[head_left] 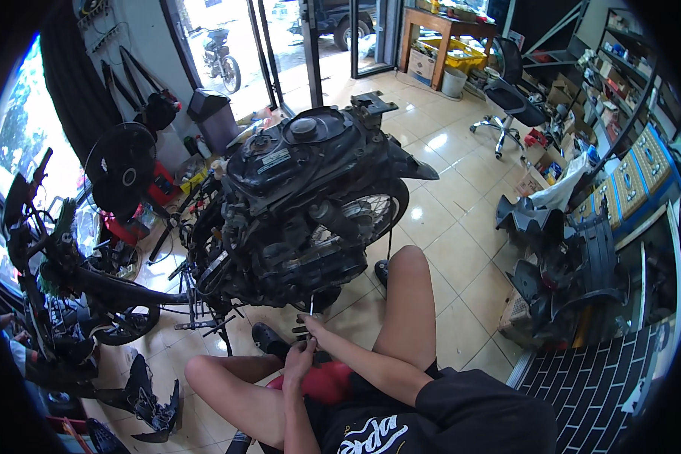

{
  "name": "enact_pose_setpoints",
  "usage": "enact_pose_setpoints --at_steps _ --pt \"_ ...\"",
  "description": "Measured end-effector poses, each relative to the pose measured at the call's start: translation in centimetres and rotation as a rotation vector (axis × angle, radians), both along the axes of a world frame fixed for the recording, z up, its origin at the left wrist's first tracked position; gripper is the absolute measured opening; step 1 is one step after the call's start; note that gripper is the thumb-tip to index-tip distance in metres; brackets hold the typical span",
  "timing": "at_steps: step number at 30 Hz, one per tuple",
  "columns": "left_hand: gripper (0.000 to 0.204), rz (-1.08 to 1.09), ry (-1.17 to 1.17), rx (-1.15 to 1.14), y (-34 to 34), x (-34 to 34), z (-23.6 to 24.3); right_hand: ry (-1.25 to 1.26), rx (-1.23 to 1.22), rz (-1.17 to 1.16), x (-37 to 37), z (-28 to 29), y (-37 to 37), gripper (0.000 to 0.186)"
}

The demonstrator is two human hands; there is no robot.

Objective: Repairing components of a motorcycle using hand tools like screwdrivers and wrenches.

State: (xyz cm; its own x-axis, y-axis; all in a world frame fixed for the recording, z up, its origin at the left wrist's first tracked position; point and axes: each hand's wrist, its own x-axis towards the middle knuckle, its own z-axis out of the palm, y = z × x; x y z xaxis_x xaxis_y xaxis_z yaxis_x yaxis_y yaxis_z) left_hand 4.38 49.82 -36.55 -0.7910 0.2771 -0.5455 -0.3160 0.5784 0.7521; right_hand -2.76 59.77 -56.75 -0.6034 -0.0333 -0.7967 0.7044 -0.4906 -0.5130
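A partly dismantled black motorcycle [304, 178] stands in front of me, its rear wheel [386, 219] at the right and engine [325, 268] low near my knees. Below the engine a slim silver tool [312, 305] points up toward it. My right hand [310, 328] is closed around the tool's lower part. My left hand [299, 359] is closed just below and against my right hand, over my lap; what its fingers hold is hidden.
Motorcycle body parts [144, 397] lie lower left; another person's arm [15, 348] shows at the left edge. A standing fan [121, 170] is behind the bike. An office chair [511, 102], dark plastic panels [583, 280] and cluttered shelves [620, 53] line the right.
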Motion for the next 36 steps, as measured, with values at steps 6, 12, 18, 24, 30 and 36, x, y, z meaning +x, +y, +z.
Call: enact_pose_setpoints --at_steps 6,12,18,24,30,36 --pt "0.048 0.169 0.145 0.120 2.2 1.2 4.3 0.175 -0.053 0.108 4.9 18.8 4.2 0.045" --pt "0.044 -0.038 0.310 0.172 7.4 -2.2 7.0 0.344 0.419 0.147 5.4 21.1 13.0 0.043" --pt "0.017 -0.247 0.890 0.323 13.1 -10.5 20.9 0.606 0.937 0.052 5.9 28.0 22.4 0.038" --pt "0.018 -0.117 1.336 0.187 19.9 -23.0 27.2 0.731 0.840 -0.139 3.8 30.6 28.3 0.024" --pt "0.044 -0.226 1.368 -0.187 23.1 -28.4 26.6 0.965 1.121 -0.085 3.7 35.5 30.3 0.037" --pt "0.031 -0.111 1.232 -0.101 24.0 -28.6 26.7 0.929 1.534 0.339 -1.0 42.8 33.0 0.044"
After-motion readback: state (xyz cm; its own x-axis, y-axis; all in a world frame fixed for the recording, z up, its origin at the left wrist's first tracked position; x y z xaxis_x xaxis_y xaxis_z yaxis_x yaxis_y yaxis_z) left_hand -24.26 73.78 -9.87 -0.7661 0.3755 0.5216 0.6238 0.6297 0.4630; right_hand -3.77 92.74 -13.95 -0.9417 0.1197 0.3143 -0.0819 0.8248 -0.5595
